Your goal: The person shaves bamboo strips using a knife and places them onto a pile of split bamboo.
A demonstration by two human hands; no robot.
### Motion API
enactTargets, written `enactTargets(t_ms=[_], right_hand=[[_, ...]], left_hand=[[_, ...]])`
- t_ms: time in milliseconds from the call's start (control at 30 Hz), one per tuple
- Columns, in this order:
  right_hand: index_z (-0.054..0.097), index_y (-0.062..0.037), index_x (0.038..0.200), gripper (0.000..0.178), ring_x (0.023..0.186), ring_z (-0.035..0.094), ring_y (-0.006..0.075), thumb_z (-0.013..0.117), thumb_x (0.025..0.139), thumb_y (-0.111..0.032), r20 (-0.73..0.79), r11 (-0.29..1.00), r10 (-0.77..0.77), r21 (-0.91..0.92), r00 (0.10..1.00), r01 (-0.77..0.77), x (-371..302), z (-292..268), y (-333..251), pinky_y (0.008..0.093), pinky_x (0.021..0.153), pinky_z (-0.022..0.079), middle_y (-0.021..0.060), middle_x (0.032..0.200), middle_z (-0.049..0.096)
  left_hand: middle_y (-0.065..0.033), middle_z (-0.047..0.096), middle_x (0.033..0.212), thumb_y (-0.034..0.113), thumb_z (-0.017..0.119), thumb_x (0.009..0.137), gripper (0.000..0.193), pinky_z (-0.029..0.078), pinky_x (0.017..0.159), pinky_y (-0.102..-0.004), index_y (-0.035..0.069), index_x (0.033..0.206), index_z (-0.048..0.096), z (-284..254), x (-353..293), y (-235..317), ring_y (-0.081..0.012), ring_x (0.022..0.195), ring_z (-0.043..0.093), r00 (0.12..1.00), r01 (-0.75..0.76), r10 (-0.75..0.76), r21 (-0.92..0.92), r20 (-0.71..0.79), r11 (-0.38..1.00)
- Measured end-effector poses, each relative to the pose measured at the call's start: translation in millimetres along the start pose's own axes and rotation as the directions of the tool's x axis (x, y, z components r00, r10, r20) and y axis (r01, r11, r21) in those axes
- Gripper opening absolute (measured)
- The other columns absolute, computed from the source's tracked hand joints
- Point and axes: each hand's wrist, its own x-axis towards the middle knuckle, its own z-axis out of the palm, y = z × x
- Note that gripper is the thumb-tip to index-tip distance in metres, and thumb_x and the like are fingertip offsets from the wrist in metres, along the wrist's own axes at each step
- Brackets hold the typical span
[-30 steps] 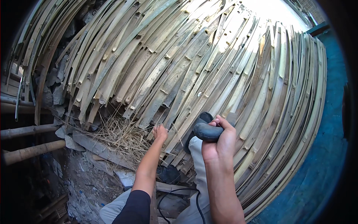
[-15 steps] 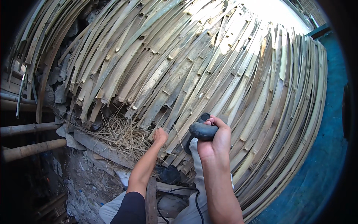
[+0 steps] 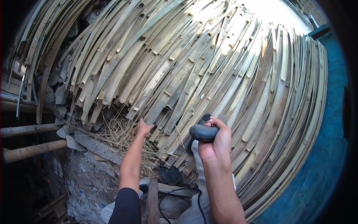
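Observation:
A broad pile of split bamboo strips (image 3: 186, 71) slants across most of the view. Toward its lower left edge, my left hand (image 3: 144, 128) is at the near end of a wide bamboo strip (image 3: 158, 106), thumb on one side and fingers on the other, seemingly gripping it. My right hand (image 3: 219, 142) is closed around a thick, dark grey, rounded object (image 3: 203, 132), held up over the strips. Its exact kind is not clear, and my palm and fingers hide part of it.
Dry straw (image 3: 123, 130) lies in a tangle under my left forearm. Bamboo poles (image 3: 35, 149) jut in from the left beside broken stones (image 3: 74, 143). A black cable (image 3: 199, 203) loops near my legs, next to a wooden plank (image 3: 153, 198). A blue surface (image 3: 320, 149) borders the right.
My left hand has moved left and slightly farther away, from a closed shape to thumb and fingers spread around a strip's end. My right hand stays nearly still with the dark object.

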Motion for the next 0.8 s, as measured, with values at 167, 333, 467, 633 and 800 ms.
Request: enactTargets(t_ms=[167, 333, 467, 633, 800], right_hand=[[0.048, -0.0003, 0.092, 0.016, 0.070, 0.054, 0.0150, 0.059, 0.081, 0.002, -0.010, 1.000, 0.000, 0.011, 1.000, 0.000, -2, 1, 0, 0.0261, 0.065, 0.050, 0.0080, 0.080, 0.054], [0.051, 0.0017, 0.091, 0.013, 0.069, 0.054, 0.0152, 0.059, 0.081, 0.002, -0.043, 1.000, -0.011, 0.001, 0.999, 0.011, -3, 2, 4, 0.0267, 0.066, 0.050, 0.0079, 0.079, 0.055], [0.051, 0.0029, 0.089, 0.011, 0.069, 0.054, 0.0156, 0.059, 0.081, 0.003, -0.019, 1.000, -0.001, 0.004, 1.000, 0.001, -5, 6, 10, 0.0272, 0.066, 0.049, 0.0084, 0.077, 0.054], [0.051, 0.0031, 0.089, 0.010, 0.070, 0.054, 0.0156, 0.058, 0.081, 0.002, -0.039, 1.000, 0.018, -0.001, 0.999, -0.018, -9, 9, 14, 0.0268, 0.066, 0.049, 0.0091, 0.079, 0.054], [0.051, 0.0054, 0.089, 0.011, 0.070, 0.053, 0.0160, 0.058, 0.081, 0.003, -0.019, 1.000, 0.011, -0.012, 1.000, -0.012, -4, 7, 12, 0.0269, 0.066, 0.049, 0.0094, 0.080, 0.053]], left_hand=[[-0.0205, 0.026, 0.150, 0.027, 0.084, 0.064, 0.112, 0.020, 0.115, -0.0466, 0.004, 0.148, 0.012, 28, -12, -5, -0.0355, 0.141, 0.018, 0.983, 0.097, -0.084, 0.077, -0.161, 0.992], [-0.0172, 0.044, 0.130, 0.024, 0.084, 0.062, 0.094, 0.035, 0.106, -0.0441, 0.006, 0.137, 0.031, 24, -19, -3, -0.0344, 0.126, 0.040, 0.988, 0.023, 0.040, 0.391, -0.153, 0.920], [-0.0199, 0.046, 0.124, 0.030, 0.084, 0.058, 0.087, 0.041, 0.101, -0.0430, 0.001, 0.126, 0.038, 24, -22, -11, -0.0351, 0.118, 0.048, 0.973, -0.005, 0.094, 0.386, -0.212, 0.922], [-0.0185, 0.049, 0.122, 0.031, 0.083, 0.058, 0.080, 0.045, 0.096, -0.0427, -0.001, 0.119, 0.044, 17, -35, 2, -0.0341, 0.116, 0.051, 0.968, 0.001, 0.110, 0.442, -0.227, 0.897], [-0.0208, 0.056, 0.115, 0.030, 0.081, 0.056, 0.073, 0.046, 0.095, -0.0434, -0.001, 0.112, 0.047, -18, -72, 33, -0.0358, 0.111, 0.054, 0.972, -0.123, 0.194, 0.416, -0.134, 0.901]])
